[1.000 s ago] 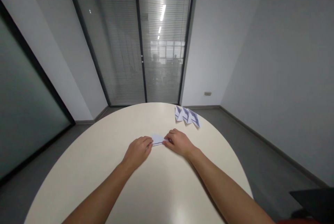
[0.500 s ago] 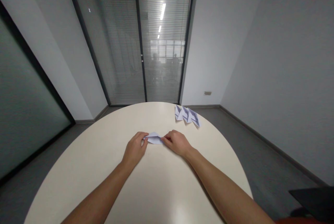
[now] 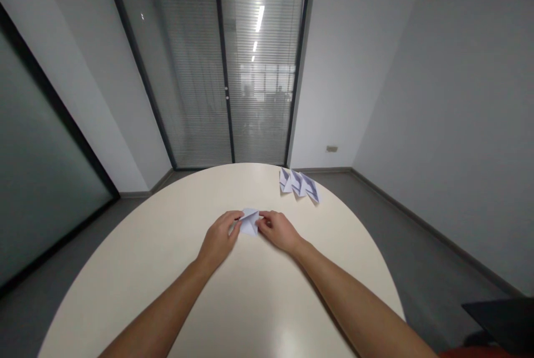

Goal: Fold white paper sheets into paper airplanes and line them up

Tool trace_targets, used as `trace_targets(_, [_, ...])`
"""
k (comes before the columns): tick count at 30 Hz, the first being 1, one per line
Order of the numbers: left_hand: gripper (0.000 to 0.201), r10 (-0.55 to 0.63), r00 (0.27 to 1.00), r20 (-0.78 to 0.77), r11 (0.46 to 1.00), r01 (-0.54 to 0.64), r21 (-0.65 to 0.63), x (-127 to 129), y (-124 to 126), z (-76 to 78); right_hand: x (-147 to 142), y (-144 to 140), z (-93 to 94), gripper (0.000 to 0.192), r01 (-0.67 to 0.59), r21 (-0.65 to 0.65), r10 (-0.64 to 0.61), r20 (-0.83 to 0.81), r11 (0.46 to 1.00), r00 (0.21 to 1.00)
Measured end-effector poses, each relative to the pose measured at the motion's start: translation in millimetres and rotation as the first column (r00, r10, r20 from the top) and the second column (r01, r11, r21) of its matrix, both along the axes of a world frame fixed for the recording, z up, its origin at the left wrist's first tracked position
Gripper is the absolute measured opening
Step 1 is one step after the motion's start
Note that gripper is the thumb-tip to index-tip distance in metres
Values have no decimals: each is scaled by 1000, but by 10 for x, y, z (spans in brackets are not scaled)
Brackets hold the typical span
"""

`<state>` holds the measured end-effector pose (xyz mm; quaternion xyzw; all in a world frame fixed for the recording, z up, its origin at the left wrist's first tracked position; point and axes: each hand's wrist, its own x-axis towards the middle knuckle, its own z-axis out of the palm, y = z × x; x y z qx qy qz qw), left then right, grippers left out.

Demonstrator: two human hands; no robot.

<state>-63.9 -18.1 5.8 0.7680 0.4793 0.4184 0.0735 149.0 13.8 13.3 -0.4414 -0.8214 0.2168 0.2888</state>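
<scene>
A small folded sheet of pale paper [image 3: 250, 222] lies between my hands near the middle of the round table. My left hand [image 3: 221, 235] pinches its left edge between thumb and fingers. On the opposite edge, the fingers and thumb of my right hand [image 3: 281, 230] are closed on the paper. A crease runs across its face, and it looks roughly square. Fingertips cover parts of both side edges.
Several folded paper pieces [image 3: 298, 184] stand in an overlapping row near the far right rim of the white round table [image 3: 167, 269]. Beyond are a glass door with blinds [image 3: 262, 113] and grey walls. A dark object [image 3: 500, 319] is at the lower right.
The paper has gone from a wide, flat, pointed shape to a narrower, squarer one. Both hands have come slightly closer together. The row of folded pieces has stayed put.
</scene>
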Motion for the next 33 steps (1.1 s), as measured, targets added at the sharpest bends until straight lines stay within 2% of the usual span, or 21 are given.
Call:
trace_targets(5, [27,-42,997,-65,999,42,3,-5,-28,-13,11,19,0,32,-26,-49,22,-83,998,996])
trace_targets(10, [27,-76,977,-199,997,76,-8,-5,-29,-72,42,90,-85,35,37,-72,-44,-98,997,994])
trace_targets(13, [28,-122,951,-286,993,119,-28,-1,-36,-81,54,101,-104,35,66,-38,-68,-69,997,995])
trace_targets(17, [27,-154,938,-311,988,149,-40,1,-64,-37,62,64,-62,32,117,106,-117,-7,988,993])
trace_targets(19, [26,-180,934,-307,983,176,-41,1,-88,1,63,42,-40,31,82,162,-85,10,983,996])
trace_targets(25, [23,-215,936,-278,977,206,-63,36,-145,86,67,25,-39,35,-221,238,181,178,946,967])
trace_targets(29, [22,-105,956,-273,994,94,-56,51,-107,23,87,29,-46,41,-256,222,207,222,941,953])
trace_targets(33, [31,-17,952,-306,999,3,-49,11,-54,-55,87,19,-29,49,-276,194,227,243,941,943])
